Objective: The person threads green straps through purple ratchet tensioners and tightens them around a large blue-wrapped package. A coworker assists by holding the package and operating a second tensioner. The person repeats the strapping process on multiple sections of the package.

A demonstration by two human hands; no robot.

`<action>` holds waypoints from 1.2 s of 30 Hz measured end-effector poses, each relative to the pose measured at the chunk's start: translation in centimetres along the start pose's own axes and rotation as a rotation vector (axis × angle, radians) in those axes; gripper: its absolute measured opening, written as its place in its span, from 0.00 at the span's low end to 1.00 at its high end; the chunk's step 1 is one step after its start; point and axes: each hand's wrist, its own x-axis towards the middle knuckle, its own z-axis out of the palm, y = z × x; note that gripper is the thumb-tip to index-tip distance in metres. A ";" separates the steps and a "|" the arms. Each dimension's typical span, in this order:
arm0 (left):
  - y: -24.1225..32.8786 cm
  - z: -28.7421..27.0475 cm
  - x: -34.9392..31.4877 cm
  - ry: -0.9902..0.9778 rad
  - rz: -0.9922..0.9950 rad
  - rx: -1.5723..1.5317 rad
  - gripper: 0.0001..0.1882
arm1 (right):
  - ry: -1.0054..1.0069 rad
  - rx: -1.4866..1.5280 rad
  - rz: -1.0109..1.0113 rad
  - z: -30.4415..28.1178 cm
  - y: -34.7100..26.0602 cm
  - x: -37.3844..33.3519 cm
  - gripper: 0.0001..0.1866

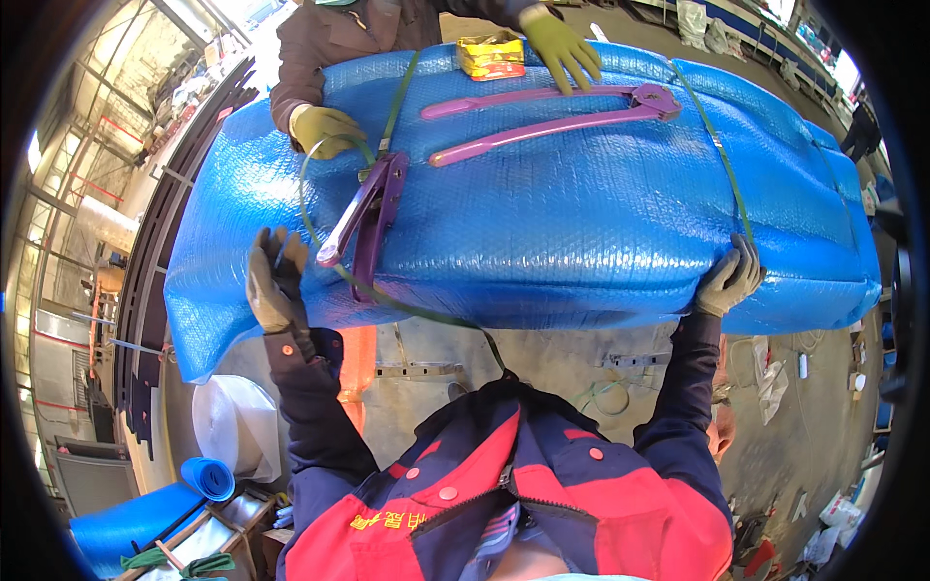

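A long bundle in blue bubble wrap (542, 208) lies across in front of me, bound with green straps. My left hand (276, 281), in a grey glove, is raised off the bundle's near left side, fingers apart and holding nothing. My right hand (731, 279), gloved too, is closed at the near edge around the right green strap (728, 174). A purple strapping tool (373, 218) stands on the left strap, its loose tail hanging toward me. Purple long-handled cutters (567, 121) lie on top, beside a yellow and red packet (490, 56).
Across the bundle, a co-worker in dark clothes has one gloved hand (327, 131) by the strapping tool and another (565, 53) over the cutters. White roll (235, 426) and blue rolled wrap (145, 528) stand lower left. Dark long bars (155, 261) line the left side.
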 end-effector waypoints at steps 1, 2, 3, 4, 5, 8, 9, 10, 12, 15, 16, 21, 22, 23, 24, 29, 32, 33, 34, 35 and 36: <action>0.9 0.4 0.4 -0.032 0.045 0.053 0.35 | 0.004 -0.006 0.001 0.0 0.0 0.0 0.18; 1.7 0.9 0.6 -0.043 0.075 0.101 0.35 | 0.000 -0.010 -0.002 0.0 0.0 0.0 0.18; 2.4 1.4 1.0 -0.080 0.132 0.132 0.35 | -0.004 -0.013 -0.004 0.0 -0.1 0.0 0.18; 2.7 2.1 1.4 -0.095 0.161 0.143 0.35 | -0.003 -0.011 -0.027 -0.1 -0.1 0.0 0.18; 2.9 2.7 1.9 -0.129 0.207 0.272 0.32 | -0.006 -0.009 -0.028 -0.1 -0.1 0.0 0.18; 2.6 4.6 3.7 -0.180 0.253 0.363 0.29 | -0.012 -0.015 -0.029 -0.1 0.0 0.0 0.18; 2.4 5.1 4.3 -0.179 0.251 0.408 0.31 | -0.018 -0.016 -0.023 -0.1 0.0 0.0 0.18; 1.9 5.5 4.8 -0.209 0.256 0.411 0.31 | -0.023 -0.018 -0.016 -0.1 0.1 -0.1 0.18; 0.9 6.2 5.7 -0.222 0.253 0.463 0.30 | -0.024 -0.020 -0.001 -0.1 0.1 -0.1 0.18; -0.7 6.4 6.3 -0.324 0.111 0.372 0.29 | -0.028 -0.022 0.009 -0.2 0.2 -0.2 0.18; -1.1 6.2 6.3 -0.363 0.017 0.423 0.28 | -0.027 -0.024 0.006 -0.2 0.2 -0.2 0.18; -2.4 3.8 4.4 -0.308 -0.006 0.416 0.28 | -0.026 -0.022 -0.016 -0.1 0.3 -0.2 0.17; -2.7 3.2 3.6 -0.289 0.006 0.382 0.29 | -0.024 -0.028 -0.017 -0.1 0.3 -0.2 0.17; -2.9 2.7 3.0 -0.245 -0.065 0.412 0.28 | -0.022 -0.033 -0.018 -0.1 0.2 -0.2 0.17; -3.4 2.2 2.1 -0.319 -0.073 0.412 0.26 | -0.019 -0.034 -0.014 -0.1 0.2 -0.2 0.17; -6.2 1.2 -1.1 -0.267 0.028 0.405 0.18 | -0.011 -0.011 -0.025 -0.2 0.0 -0.1 0.17; -7.4 1.1 -1.8 -0.209 0.169 0.452 0.17 | -0.008 -0.009 -0.047 -0.2 0.0 0.0 0.17; -7.7 1.1 -1.9 -0.236 0.187 0.506 0.17 | -0.006 -0.012 -0.052 -0.2 0.0 0.0 0.17; -8.0 1.3 -2.1 -0.258 0.228 0.538 0.16 | -0.004 -0.006 -0.056 -0.2 0.0 0.0 0.17; -8.1 1.4 -2.2 -0.256 0.225 0.570 0.16 | -0.007 -0.008 -0.055 -0.1 0.1 0.0 0.17; -8.4 1.7 -2.5 -0.243 0.232 0.544 0.17 | -0.009 -0.011 -0.052 -0.1 0.1 0.0 0.17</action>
